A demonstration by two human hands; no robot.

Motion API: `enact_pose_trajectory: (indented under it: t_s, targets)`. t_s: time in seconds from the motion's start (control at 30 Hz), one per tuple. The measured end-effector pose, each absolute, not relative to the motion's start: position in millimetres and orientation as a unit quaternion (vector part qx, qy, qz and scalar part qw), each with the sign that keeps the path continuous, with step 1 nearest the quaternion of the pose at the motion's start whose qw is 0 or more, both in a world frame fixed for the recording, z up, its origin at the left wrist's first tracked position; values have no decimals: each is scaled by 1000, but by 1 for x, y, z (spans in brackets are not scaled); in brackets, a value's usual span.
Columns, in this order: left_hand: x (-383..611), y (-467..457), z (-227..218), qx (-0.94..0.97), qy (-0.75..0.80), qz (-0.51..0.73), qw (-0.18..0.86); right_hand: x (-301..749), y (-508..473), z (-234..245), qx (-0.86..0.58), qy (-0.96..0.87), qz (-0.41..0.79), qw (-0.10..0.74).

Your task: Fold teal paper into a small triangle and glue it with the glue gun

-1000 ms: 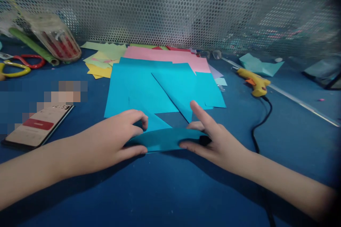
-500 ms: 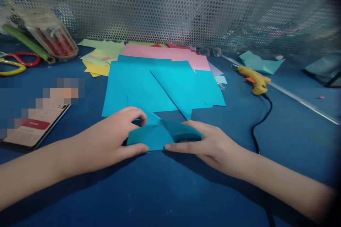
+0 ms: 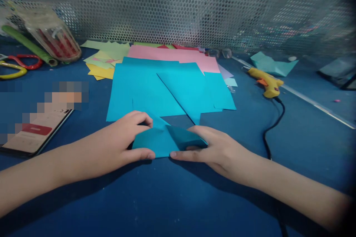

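Note:
A small folded piece of blue paper (image 3: 157, 142) lies near the middle of the table, its right flap lifted and bent over. My left hand (image 3: 125, 140) grips its left side, with the thumb pressed along the near edge and the fingers curled behind. At the right side, my right hand (image 3: 214, 146) holds the lifted flap, its thumb tip on the near edge close to the centre. Parts of the fingers on both hands are hidden by the paper. Just beyond lie larger blue sheets (image 3: 139, 89), overlapping one another.
Pink paper (image 3: 172, 54) and yellow-green scraps (image 3: 104, 61) lie behind. At left are a phone (image 3: 36, 129), scissors (image 3: 25, 63), a green tube (image 3: 29, 46) and a jar (image 3: 54, 39). A yellow glue gun (image 3: 265, 81) with a black cord and a folded pale-blue paper (image 3: 274, 64) are at right.
The right flap of the folded paper has been bent further inward and to the left. My right thumb has slid slightly left along the near edge; my left hand is nearly still.

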State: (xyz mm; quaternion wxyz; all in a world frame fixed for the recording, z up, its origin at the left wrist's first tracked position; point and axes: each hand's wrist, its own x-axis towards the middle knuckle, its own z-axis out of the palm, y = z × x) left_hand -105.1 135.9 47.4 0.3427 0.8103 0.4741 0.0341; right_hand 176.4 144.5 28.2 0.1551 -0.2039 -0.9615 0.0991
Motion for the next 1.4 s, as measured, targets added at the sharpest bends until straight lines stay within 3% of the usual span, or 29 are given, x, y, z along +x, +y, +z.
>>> enact_pose_trajectory:
  t_s: [0.8, 1.23, 1.4]
  targets:
    - [-106, 138, 57, 798, 477, 13, 368, 178, 142, 26, -225, -960, 118, 118]
    - [-115, 142, 57, 810, 452, -7, 374, 176, 144, 25, -194, -974, 71, 89]
    - [-118, 143, 54, 828, 480, -6, 290, 177, 145, 24, -199, -973, 85, 82]
